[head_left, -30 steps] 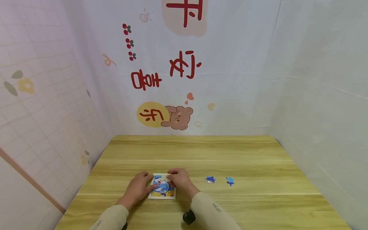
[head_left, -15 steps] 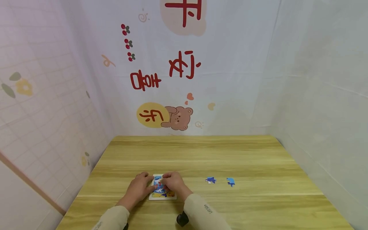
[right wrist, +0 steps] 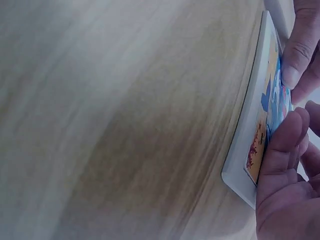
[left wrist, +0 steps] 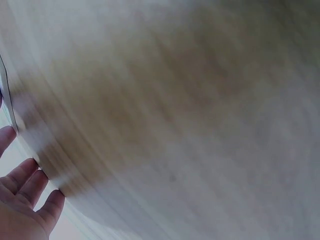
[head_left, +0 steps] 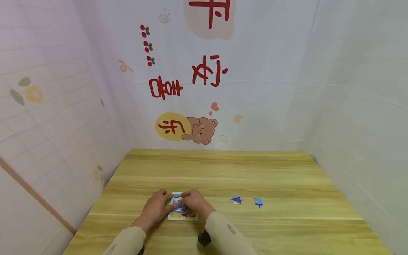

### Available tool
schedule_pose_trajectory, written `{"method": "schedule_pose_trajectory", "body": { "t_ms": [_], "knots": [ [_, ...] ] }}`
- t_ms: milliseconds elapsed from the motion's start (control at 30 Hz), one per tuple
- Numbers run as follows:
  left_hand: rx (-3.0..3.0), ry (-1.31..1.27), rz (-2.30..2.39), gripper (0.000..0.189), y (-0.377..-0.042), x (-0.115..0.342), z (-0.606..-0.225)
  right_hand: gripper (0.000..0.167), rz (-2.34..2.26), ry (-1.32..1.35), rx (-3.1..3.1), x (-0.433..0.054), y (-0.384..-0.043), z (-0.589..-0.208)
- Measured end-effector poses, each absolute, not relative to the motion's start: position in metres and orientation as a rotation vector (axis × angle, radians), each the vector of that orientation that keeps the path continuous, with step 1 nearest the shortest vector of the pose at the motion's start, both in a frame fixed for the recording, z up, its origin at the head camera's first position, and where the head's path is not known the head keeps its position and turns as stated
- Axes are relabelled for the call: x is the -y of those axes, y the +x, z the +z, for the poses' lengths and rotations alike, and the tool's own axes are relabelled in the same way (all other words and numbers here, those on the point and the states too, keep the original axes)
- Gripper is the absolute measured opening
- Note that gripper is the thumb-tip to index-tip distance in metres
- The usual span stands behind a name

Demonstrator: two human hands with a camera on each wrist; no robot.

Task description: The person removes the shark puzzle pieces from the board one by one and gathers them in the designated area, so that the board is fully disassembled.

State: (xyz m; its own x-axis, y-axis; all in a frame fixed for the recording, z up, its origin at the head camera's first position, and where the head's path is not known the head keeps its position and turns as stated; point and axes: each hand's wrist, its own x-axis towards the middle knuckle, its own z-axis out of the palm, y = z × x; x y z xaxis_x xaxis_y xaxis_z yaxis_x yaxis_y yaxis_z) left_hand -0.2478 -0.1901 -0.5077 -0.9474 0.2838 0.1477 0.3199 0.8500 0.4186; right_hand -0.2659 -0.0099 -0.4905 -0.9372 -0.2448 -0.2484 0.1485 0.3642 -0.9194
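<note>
A small picture jigsaw puzzle (head_left: pixel 182 214) in a white frame lies on the table, showing blue sea shapes above a yellow bottom strip. My left hand (head_left: pixel 155 208) rests along its left side, thumb pressing on the picture and fingers at the edge. In the left wrist view the left fingers (left wrist: pixel 32 182) are spread and nearly straight. Bent over the upper right of the picture, my right hand (head_left: pixel 194 202) touches it with its fingertips; I cannot tell if they pinch a piece. The right wrist view shows the right hand (right wrist: pixel 287 185) covering part of the puzzle.
On the wooden table (head_left: pixel 271 233), to the right of the puzzle, lie two loose jigsaw pieces: a blue and white piece (head_left: pixel 236 200) and a light blue piece (head_left: pixel 258 202). A white printed cloth (head_left: pixel 267 71) hangs behind the table, with more cloth at the sides.
My right hand has shifted left and inward from the puzzle's upper right corner, over the picture. The left hand stays in place at the left edge. The head view has swung slightly.
</note>
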Motion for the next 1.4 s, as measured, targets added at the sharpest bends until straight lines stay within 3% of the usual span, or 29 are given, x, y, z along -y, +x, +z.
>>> {"method": "schedule_pose_trajectory", "body": {
  "t_ms": [867,1400],
  "knots": [
    [2.944,-0.465,-0.663,0.043,-0.25,0.184,-0.507,0.041,-1.563,-0.077,-2.209,0.001,-0.276,-0.489],
    [2.918,-0.464,-0.679,0.043,-0.25,0.184,-0.506,0.033,-1.711,-0.088,-2.233,0.015,-0.28,-0.49]
  ]
}}
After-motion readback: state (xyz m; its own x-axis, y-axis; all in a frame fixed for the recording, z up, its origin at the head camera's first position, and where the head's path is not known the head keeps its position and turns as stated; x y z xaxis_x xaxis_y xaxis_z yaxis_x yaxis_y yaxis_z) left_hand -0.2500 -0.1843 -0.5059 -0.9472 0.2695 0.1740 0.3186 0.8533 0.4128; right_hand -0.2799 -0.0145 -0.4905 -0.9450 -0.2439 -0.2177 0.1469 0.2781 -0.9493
